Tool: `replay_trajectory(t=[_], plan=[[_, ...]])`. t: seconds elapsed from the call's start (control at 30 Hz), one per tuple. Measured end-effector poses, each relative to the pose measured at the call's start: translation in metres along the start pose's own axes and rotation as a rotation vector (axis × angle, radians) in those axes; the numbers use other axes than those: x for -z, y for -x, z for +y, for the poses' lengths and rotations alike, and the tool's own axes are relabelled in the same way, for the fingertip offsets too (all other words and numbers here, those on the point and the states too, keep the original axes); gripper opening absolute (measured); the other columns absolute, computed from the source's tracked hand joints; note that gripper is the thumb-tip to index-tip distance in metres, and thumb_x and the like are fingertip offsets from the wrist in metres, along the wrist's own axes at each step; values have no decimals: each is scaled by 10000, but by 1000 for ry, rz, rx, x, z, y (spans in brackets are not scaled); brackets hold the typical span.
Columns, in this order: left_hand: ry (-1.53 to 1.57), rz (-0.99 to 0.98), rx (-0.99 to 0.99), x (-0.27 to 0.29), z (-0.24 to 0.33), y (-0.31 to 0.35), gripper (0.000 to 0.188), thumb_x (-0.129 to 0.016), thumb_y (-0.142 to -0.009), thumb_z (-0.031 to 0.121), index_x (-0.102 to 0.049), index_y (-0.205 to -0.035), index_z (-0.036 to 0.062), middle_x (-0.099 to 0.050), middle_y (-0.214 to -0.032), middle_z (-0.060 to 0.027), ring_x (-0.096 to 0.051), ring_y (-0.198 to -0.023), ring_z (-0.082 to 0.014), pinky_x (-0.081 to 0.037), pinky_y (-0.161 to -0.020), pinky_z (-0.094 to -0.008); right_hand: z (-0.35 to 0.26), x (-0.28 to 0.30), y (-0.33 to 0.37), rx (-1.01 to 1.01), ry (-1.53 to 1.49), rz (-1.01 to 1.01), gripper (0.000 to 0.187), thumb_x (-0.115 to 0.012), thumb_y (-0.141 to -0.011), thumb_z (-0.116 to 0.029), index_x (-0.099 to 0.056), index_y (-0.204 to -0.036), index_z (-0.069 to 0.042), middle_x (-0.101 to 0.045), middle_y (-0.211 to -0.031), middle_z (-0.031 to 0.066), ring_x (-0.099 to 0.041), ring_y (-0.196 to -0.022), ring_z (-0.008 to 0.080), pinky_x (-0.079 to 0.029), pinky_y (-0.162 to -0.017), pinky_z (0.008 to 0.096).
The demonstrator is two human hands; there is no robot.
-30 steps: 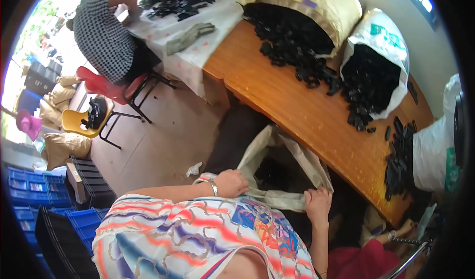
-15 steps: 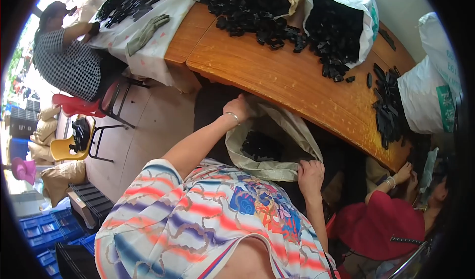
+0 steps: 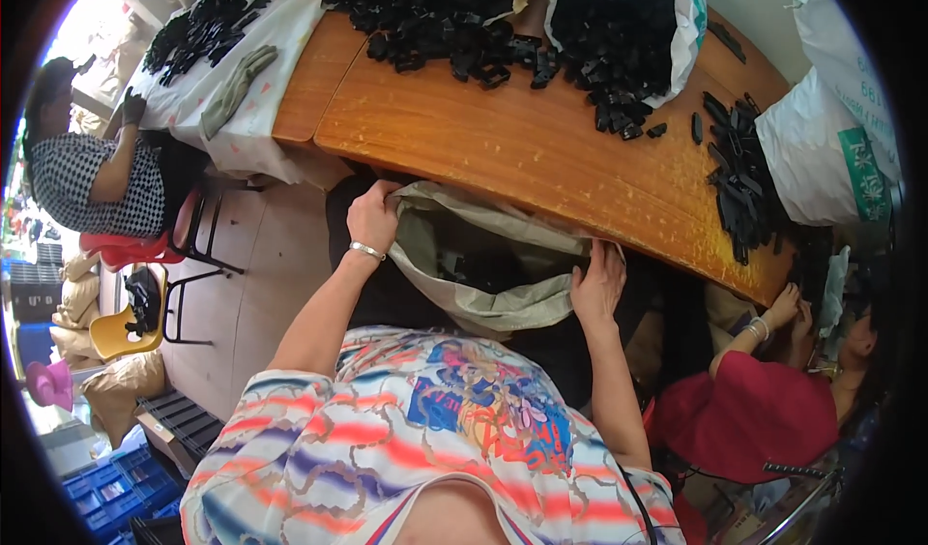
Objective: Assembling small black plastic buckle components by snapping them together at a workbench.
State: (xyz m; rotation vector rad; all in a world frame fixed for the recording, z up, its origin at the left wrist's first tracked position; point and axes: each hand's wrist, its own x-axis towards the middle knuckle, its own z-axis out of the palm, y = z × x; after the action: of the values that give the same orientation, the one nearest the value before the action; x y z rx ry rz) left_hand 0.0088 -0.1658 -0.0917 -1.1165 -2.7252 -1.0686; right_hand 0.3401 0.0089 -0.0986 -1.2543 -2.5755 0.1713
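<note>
While left hand [image 3: 373,218] and right hand [image 3: 599,284] clamp fingers [image 3: 611,257] on an open beige sack [image 3: 510,308], dark pieces [image 3: 474,270] inside

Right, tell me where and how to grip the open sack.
Probably best to take the sack by both ends of its rim, one hand each, coming from the wearer's side. It gapes upward, the rim looks slack, and the table runs close along the far side. The left hand and right hand are at those ends.

White sack [image 3: 807,173] at right: printed numerals, characters. Patterned shirt [image 3: 493,414]: lettering on chest.
</note>
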Motion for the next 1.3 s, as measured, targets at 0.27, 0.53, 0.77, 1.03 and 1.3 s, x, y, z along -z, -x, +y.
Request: replay_trajectory(t=[0.27, 0.53, 0.77, 1.03, 1.3], plan=[[169, 112, -96, 25, 18, 9, 136, -596, -859, 66, -680, -962, 94, -695, -848, -132, -680, -782, -322, -529, -677, -378, -8, 20, 15, 5, -21, 83, 770, -709, -760, -126, -371, -1441, -7, -446, -1416, 225, -388, -1329, 414, -293, -1114, 498], [172, 108, -123, 20, 23, 5, 143, -592, -854, 68, -678, -961, 109, -684, -825, -134, -672, -766, -327, -522, -658, -397, -70, 47, -12, 270, -329, -198, 406, -667, -811, -96, -581, -1207, -71, -617, -1142, 165, -586, -1058, 365, -463, -866, 468], [119, 30, -169, 10, 25, 1, 149, -613, -830, 52, -674, -959, 96, -690, -862, -118, -673, -784, -317, -531, -667, -380, -76, -44, -66, -47, -246, -636, 510, -647, -891, -327, -551, -1315, -62, -515, -1378, 218, -495, -1256, 409, -428, -1017, 484], [149, 106, -359, 9, 31, 18, 195, -612, -794, -52, -667, -937, 68, -660, -819, -110, -645, -746, -303, -513, -640, -366, -38, -121, -69, 134, -309, -105, 454, -581, -928, -391, -560, -1348, -218, -509, -1432, 103, -431, -1339, 339, -348, -1104, 460], [44, 64, -281, 9, 16, 11, 186, -586, -789, -9, -648, -936, 86, -651, -829, -99, -631, -774, -303, -508, -657, -385, -48, -76, -71, 115, -257, -361, 492, -644, -882, -298, -560, -1318, -88, -542, -1362, 170, -468, -1286, 374, -392, -1068, 452]])
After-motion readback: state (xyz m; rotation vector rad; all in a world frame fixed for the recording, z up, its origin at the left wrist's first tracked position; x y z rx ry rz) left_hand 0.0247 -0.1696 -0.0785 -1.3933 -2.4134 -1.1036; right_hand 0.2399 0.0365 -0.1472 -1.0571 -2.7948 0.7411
